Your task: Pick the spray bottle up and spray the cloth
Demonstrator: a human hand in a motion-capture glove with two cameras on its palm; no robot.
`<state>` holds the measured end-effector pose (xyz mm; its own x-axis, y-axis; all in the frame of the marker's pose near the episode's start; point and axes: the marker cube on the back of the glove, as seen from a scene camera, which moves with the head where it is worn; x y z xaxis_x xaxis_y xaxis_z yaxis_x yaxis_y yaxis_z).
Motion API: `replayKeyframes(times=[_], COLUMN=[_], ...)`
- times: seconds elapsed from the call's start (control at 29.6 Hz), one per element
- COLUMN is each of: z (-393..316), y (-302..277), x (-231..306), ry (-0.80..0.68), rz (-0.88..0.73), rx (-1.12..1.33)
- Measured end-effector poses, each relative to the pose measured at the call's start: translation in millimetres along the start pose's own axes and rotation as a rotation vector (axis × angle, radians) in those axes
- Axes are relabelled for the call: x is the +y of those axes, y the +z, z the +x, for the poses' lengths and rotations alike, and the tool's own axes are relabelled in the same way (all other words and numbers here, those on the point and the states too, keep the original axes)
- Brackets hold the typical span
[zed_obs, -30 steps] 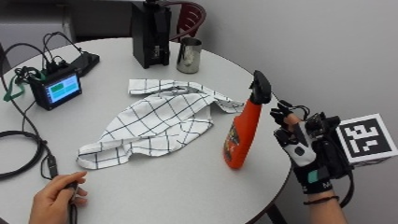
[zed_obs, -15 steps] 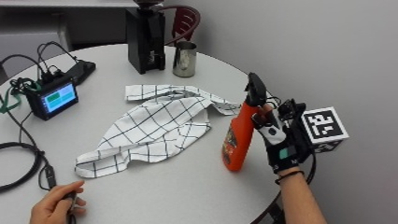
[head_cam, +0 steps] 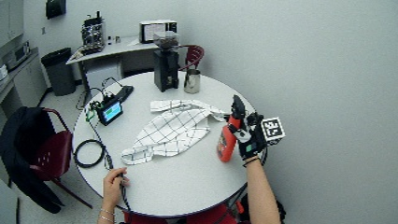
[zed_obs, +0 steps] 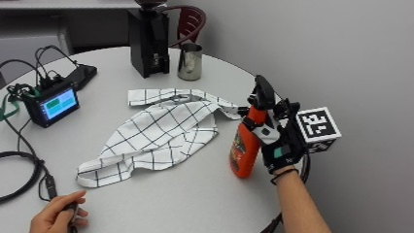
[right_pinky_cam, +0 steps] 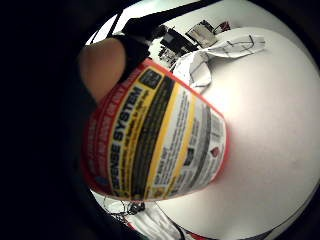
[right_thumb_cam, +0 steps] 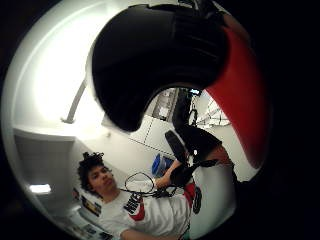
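An orange spray bottle [zed_obs: 242, 151] with a black trigger head stands near the table's right edge, just right of the cloth. My gloved right hand [zed_obs: 279, 141] grips its neck and upper body from the right, fingers curled round it. The bottle's base is at or just above the tabletop; I cannot tell which. Its label [right_pinky_cam: 155, 140] fills the little finger side palm view, and the black spray head [right_thumb_cam: 150, 55] fills the thumb side view. The white checked cloth [zed_obs: 162, 131] lies crumpled across the middle of the table [zed_obs: 194, 204], also visible as the cloth [head_cam: 171, 130] in the wide view.
A black grinder [zed_obs: 148, 39] and a steel cup [zed_obs: 189, 61] stand at the back. A small screen device [zed_obs: 50, 104] with cables [zed_obs: 19, 165] sits at the left. A bare left hand [zed_obs: 58, 218] holds a cable at the front edge.
My right hand has come in from the right and closed round the bottle's neck. The outside camera has shifted; the cloth lies as before.
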<state>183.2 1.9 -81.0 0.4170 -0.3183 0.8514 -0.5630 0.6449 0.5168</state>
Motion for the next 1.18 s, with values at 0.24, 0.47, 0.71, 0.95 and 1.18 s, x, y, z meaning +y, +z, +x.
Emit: replayKeyframes(times=[0.24,0.47,0.71,0.95,1.18], z=[-4.4,-6.0,-2.7,1.6,14.9], y=[9.9,11.6,9.6,1.2,-16.0], x=[-4.2,-8.4,-6.2,3.3,29.3], ry=[-0.004,-0.018,-0.006,0.014,0.052], rz=[0.076,0.09,0.098,0.108,0.155], rx=[-0.02,-0.016,0.003,0.04,0.075])
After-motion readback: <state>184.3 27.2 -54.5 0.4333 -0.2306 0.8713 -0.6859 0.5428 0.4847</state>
